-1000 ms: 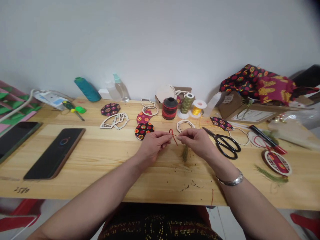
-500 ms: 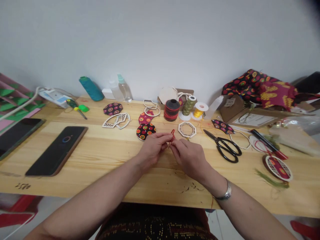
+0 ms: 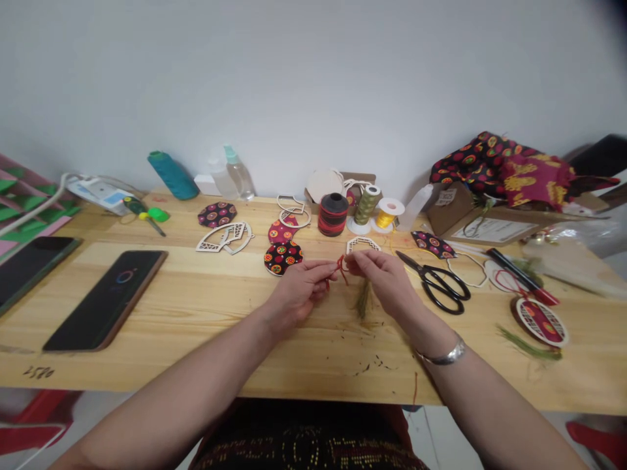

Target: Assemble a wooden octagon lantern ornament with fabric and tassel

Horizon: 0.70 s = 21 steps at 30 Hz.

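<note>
Over the middle of the wooden table [image 3: 196, 307], my left hand [image 3: 300, 289] and my right hand [image 3: 385, 279] both pinch a short red cord [image 3: 340, 267] that loops between their fingertips. A small olive-green tassel [image 3: 363, 301] hangs below my right hand, its strands touching the table. A wooden octagonal frame [image 3: 362, 245] lies just behind the hands. My right wrist wears a silver bangle.
Black scissors [image 3: 438, 282] lie right of my hands. Thread spools [image 3: 333, 213] stand at the back, with patterned fabric discs [image 3: 283, 256] and wooden cutouts [image 3: 225, 236] nearby. A phone [image 3: 108, 297] and a tablet [image 3: 29, 264] lie left. A box with fabric [image 3: 499, 173] sits back right.
My hands came close together half a second ago and have drawn slightly apart again, with the red cord between them. The tassel shows below my right hand again.
</note>
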Motion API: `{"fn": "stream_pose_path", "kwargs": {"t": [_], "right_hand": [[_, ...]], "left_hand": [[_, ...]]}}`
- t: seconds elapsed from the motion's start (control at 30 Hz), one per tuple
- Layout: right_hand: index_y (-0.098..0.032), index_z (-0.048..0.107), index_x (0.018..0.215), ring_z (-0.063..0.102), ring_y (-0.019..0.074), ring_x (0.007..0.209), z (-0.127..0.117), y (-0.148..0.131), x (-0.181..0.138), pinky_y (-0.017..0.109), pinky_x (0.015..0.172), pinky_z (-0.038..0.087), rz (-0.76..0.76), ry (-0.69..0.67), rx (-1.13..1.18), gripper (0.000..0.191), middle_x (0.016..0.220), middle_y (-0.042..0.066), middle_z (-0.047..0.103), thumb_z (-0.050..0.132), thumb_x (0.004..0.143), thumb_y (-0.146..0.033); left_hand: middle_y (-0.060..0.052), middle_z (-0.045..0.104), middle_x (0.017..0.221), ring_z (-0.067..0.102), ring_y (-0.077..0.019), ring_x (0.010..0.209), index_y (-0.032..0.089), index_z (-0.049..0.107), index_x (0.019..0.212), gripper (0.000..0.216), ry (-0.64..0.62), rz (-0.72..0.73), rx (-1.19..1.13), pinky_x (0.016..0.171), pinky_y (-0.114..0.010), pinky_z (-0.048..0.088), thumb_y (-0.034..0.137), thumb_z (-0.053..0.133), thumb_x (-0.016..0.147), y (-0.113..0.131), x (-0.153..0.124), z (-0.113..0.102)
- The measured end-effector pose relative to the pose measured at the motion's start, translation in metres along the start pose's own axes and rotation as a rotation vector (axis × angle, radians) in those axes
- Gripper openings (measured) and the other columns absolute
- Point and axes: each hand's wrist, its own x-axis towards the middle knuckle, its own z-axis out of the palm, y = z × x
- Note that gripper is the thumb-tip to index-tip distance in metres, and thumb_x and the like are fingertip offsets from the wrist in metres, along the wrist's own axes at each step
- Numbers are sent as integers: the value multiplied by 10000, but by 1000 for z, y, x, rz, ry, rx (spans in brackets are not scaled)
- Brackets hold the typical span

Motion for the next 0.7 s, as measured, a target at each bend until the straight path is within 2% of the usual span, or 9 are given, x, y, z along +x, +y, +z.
{"fn": "stream_pose_path", "kwargs": {"t": [0.1, 0.17, 0.23, 0.33, 0.4, 0.47, 0.57, 0.7], "right_hand": [[-159, 643, 743, 609, 138, 651, 4, 0, 1, 312, 693, 514, 221, -177, 319, 316, 701, 35, 651, 632, 736, -475], [-158, 652, 728, 605, 129, 603, 6, -1, -2, 292, 634, 521, 258, -242, 344, 350, 657, 25, 648, 663, 702, -507], [-158, 656, 700, 586, 123, 542, 8, -1, -4, 263, 539, 505, 263, -220, 260, 377, 606, 17, 634, 667, 696, -534], [-148, 653, 660, 562, 135, 461, 6, 3, -3, 265, 452, 468, 308, -128, 75, 457, 538, 32, 616, 608, 729, -597], [-142, 654, 637, 569, 147, 468, 4, 7, -2, 277, 469, 462, 284, -81, -36, 498, 540, 52, 624, 555, 763, -614], [-143, 659, 616, 573, 144, 523, 2, 9, 0, 271, 520, 454, 179, -57, -111, 482, 574, 57, 640, 549, 781, -582], [-145, 669, 646, 539, 124, 573, 2, 9, 1, 257, 570, 421, 88, -91, -54, 388, 609, 35, 642, 587, 771, -504], [-145, 645, 663, 460, 90, 531, 4, 6, 0, 237, 531, 354, 148, -70, 174, 276, 564, -10, 581, 671, 699, -418]], "left_hand": [[3, 596, 560, 358, -3, 395, 109, 718, 714, 179, -9, 5, 34, 388, -159, 188, 222, 781, 591, -2, -2, 2], [-3, 607, 570, 430, -25, 440, 112, 727, 720, 181, -11, 4, 49, 410, -164, 252, 233, 782, 598, -2, -3, 4], [-7, 616, 581, 468, -41, 478, 114, 731, 708, 178, -2, 15, 59, 438, -177, 298, 235, 788, 590, -3, -4, 5], [3, 608, 571, 426, -31, 455, 120, 733, 706, 192, 22, 75, 80, 436, -186, 286, 250, 795, 579, -2, -3, 5], [10, 602, 565, 392, -22, 438, 124, 736, 719, 210, 28, 112, 102, 428, -189, 264, 270, 794, 580, -2, -3, 4], [13, 598, 558, 384, -22, 438, 127, 737, 722, 220, 21, 123, 126, 429, -190, 254, 283, 794, 578, -3, -3, 3], [7, 606, 561, 410, -34, 461, 131, 736, 703, 208, -4, 99, 165, 447, -194, 269, 289, 789, 580, -4, -4, 4], [2, 614, 554, 428, -47, 470, 135, 731, 675, 163, -11, 63, 231, 458, -203, 282, 274, 768, 601, -6, -5, 6]]}}
